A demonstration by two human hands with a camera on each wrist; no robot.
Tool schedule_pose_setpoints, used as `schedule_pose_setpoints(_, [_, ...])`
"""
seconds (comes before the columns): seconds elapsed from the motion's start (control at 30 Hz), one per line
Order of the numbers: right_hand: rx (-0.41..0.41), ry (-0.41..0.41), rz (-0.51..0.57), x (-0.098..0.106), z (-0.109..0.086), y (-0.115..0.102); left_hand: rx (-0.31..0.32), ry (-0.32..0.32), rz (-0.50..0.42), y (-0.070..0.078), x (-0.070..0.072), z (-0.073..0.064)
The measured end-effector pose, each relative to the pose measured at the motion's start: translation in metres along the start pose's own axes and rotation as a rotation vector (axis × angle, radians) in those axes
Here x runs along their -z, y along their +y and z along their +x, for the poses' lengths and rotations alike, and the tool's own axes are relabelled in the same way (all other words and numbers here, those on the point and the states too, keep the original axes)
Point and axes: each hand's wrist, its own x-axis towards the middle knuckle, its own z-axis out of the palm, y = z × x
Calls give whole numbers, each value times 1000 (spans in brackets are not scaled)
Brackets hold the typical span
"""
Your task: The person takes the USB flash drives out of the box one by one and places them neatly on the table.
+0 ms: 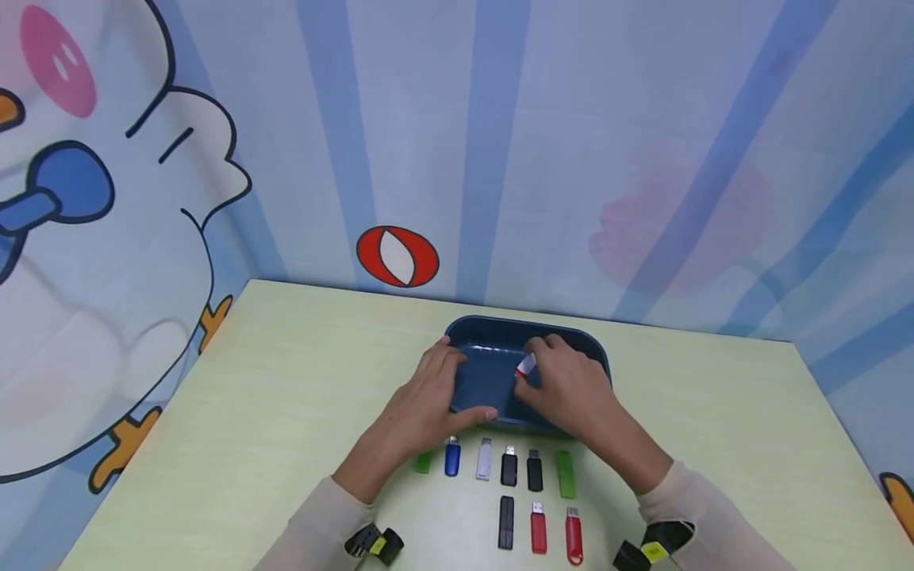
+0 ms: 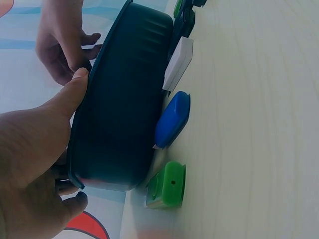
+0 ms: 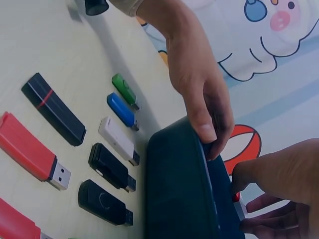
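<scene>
A dark blue rectangular tray (image 1: 485,388) stands on the table. My left hand (image 1: 423,395) holds it at the left corner, thumb on the near rim and fingers over the left side. Inside the tray, my right hand (image 1: 571,387) pinches a small red-and-white USB stick (image 1: 526,365) between thumb and fingers; the fingers partly hide it. In front of the tray lies a row of USB sticks: green (image 1: 423,461), blue (image 1: 452,458), white (image 1: 483,460), two black ones and another green (image 1: 566,474). Nearer are a black stick (image 1: 506,523) and two red ones (image 1: 539,530).
The pale table (image 1: 307,373) extends to both sides of the tray. Behind it hangs a printed blue-striped backdrop (image 1: 543,198). Each wrist wears a small black camera, one near the left sleeve (image 1: 314,523).
</scene>
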Motion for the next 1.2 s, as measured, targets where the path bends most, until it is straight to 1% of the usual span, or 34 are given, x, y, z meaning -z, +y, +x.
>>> schedule_pose_setpoints(0.17, [15, 18, -3, 5, -5, -5, -3, 0, -3, -1, 0, 0])
schedule_pose_setpoints(0.83, [51, 20, 30, 23, -27, -21, -12, -4, 8, -2, -1, 1])
schedule_pose_setpoints(1.03, [56, 3, 32, 26, -35, -26, -14, -7, 7, -2, -1, 1])
schedule_pose_setpoints(1.2, [63, -20, 58, 28, -43, -32, -16, -1, 9, -2, -2, 1])
